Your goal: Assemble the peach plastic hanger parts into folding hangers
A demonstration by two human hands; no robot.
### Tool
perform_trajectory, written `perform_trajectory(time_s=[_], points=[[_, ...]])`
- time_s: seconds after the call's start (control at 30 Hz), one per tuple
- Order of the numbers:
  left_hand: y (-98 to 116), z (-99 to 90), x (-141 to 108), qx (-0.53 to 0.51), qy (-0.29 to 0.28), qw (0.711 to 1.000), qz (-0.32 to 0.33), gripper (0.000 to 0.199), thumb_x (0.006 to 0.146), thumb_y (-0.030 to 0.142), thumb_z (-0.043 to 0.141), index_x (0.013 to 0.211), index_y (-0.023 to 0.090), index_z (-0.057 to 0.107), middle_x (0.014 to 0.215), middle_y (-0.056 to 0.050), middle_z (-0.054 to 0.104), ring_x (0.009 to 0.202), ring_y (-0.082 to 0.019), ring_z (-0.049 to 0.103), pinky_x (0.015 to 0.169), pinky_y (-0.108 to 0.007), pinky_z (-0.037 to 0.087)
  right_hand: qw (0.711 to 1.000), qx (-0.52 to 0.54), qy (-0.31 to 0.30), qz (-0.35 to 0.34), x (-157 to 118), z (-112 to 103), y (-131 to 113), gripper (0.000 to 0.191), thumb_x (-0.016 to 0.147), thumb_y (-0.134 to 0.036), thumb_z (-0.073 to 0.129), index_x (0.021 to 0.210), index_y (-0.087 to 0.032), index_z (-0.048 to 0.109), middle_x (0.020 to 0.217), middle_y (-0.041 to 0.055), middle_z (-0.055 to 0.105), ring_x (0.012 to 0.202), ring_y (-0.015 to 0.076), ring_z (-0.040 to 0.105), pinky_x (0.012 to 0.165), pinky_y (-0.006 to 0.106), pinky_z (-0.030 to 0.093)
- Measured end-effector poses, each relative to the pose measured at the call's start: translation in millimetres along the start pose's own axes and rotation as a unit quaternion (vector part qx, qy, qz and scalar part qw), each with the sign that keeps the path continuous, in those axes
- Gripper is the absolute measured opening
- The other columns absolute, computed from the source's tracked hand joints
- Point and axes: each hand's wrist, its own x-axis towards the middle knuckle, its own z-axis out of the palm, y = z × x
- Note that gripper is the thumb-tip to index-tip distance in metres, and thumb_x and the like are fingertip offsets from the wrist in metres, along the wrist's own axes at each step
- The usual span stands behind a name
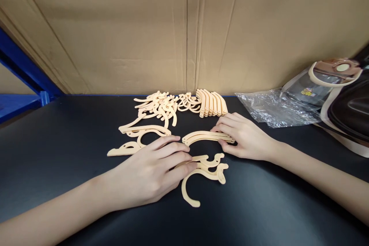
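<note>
My right hand [245, 135] pinches the right end of a short stack of curved cream strips [204, 137] lying on the black table. My left hand [155, 169] rests just left of the middle, fingers slightly apart, with its fingertips on a cream hook-shaped piece [213, 173] and nearby pieces; whether it grips any of them is hidden under the fingers. Beyond my left hand lie more cream pieces, among them a long arm [147, 128] and a flat piece with an oval hole [123, 149].
At the back of the black table [57, 142] are a loose pile of cream pieces [161, 105] and neat stacks of curved strips [211, 103]. Clear plastic wrap [276, 109], a transparent bottle [319, 84] and a dark bag [353, 107] are at the right. Cardboard [129, 30] stands behind.
</note>
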Motion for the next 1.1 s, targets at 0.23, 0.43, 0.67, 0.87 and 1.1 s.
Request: perform_trajectory(time_s=[0.23, 0.43, 0.67, 0.87, 1.1], points=[[-4.0, 3.8, -3.1, 0.005, 0.01, 1.0, 0.003, 0.025, 0.101, 0.016, 0.044, 0.114, 0.018, 0.065, 0.104, -0.002, 0.073, 0.105, -0.019, 0.062, 0.103, -0.036, 0.036, 0.996, -0.037, 0.078, -0.037, -1.7, -1.8, -1.8, 0.022, 0.096, -0.026, 0.051, 0.109, -0.014, 0.064, 0.093, 0.0079, 0.067, 0.087, 0.02, 0.058, 0.079, 0.036, 0.043], [-4.3, 3.9, -3.1, 0.011, 0.013, 1.0, -0.001, 0.023, 0.1, 0.017, 0.045, 0.111, 0.019, 0.065, 0.102, -0.002, 0.074, 0.103, -0.017, 0.063, 0.102, -0.036, 0.035, 0.987, -0.047, 0.118, -0.101, -3.2, -9.9, -31.3, 0.021, 0.094, -0.022, 0.052, 0.076, -0.017, 0.061, 0.071, 0.0029, 0.062, 0.066, 0.0156, 0.05, 0.061, 0.031, 0.037], [-6.0, -0.2, -0.4, 0.133, 0.094, 0.978, -0.131, 0.012, 0.094, 0.018, 0.057, 0.092, 0.022, 0.068, 0.086, 0.003, 0.074, 0.085, -0.02, 0.062, 0.079, -0.038, 0.036, 0.991, 0.004, 0.052, -0.122, -3.1, -9.5, -64.6, 0.023, 0.093, -0.033, 0.057, 0.077, -0.017, 0.06, 0.075, 0.0017, 0.058, 0.07, 0.0154, 0.046, 0.067, 0.031, 0.037], [-6.3, 5.6, -0.7, 0.108, 0.061, 0.978, -0.166, 0.015, 0.095, 0.024, 0.058, 0.089, 0.022, 0.071, 0.081, 0.0, 0.067, 0.079, -0.02, 0.056, 0.069, -0.035, 0.033, 0.993, 0.105, -0.001, -0.045, -2.7, -10.9, -68.8, 0.022, 0.086, -0.034, 0.068, 0.077, -0.017, 0.058, 0.079, 0.0001, 0.056, 0.075, 0.0141, 0.046, 0.073, 0.028, 0.037], [-5.9, 8.6, -0.8, 0.074, 0.037, 0.985, -0.153, 0.018, 0.096, 0.026, 0.057, 0.091, 0.023, 0.073, 0.079, -0.001, 0.063, 0.078, -0.019, 0.053, 0.066, -0.033, 0.032, 0.992, 0.113, 0.0, -0.048, -3.5, -10.3, -70.4, 0.017, 0.088, -0.029, 0.063, 0.076, -0.018, 0.058, 0.078, 0.0, 0.058, 0.076, 0.0146, 0.048, 0.076, 0.03, 0.037]])
